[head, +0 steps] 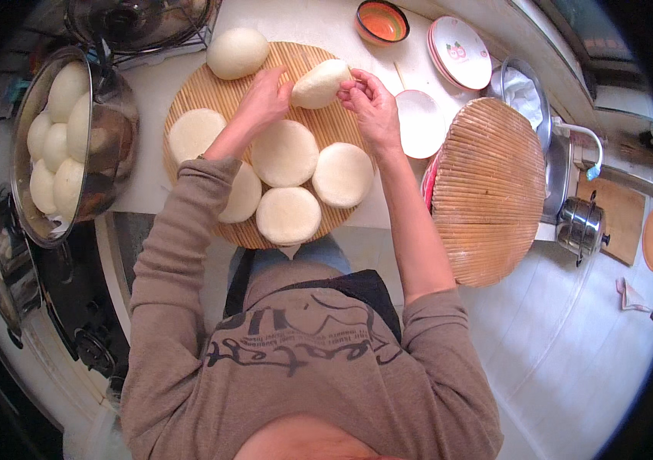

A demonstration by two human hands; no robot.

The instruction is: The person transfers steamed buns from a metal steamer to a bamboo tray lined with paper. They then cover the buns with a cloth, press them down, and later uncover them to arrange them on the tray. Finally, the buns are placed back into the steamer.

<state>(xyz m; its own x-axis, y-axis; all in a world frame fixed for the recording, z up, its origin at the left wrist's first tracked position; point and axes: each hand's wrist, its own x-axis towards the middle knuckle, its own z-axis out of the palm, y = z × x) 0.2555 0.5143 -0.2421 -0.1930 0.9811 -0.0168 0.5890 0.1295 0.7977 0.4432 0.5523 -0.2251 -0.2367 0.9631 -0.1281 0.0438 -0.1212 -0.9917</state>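
A pale, smooth oval bun, cooked or raw I cannot tell, lies tilted near the back of a round ribbed board. At its left end is my left hand, thumb towards the bun; whether it grips cannot be told. My right hand has its fingertips bent at the bun's right end, and their hold is partly hidden. A rounder bun rests at the board's back left edge. Several flat, round white pieces, among them one in the middle and one at the front, lie nearer my body.
On the left stands a steel pot with several buns inside. To the right are a white plate, stacked plates, an orange bowl and a second ribbed round board. A lidded steel pot stands farther right.
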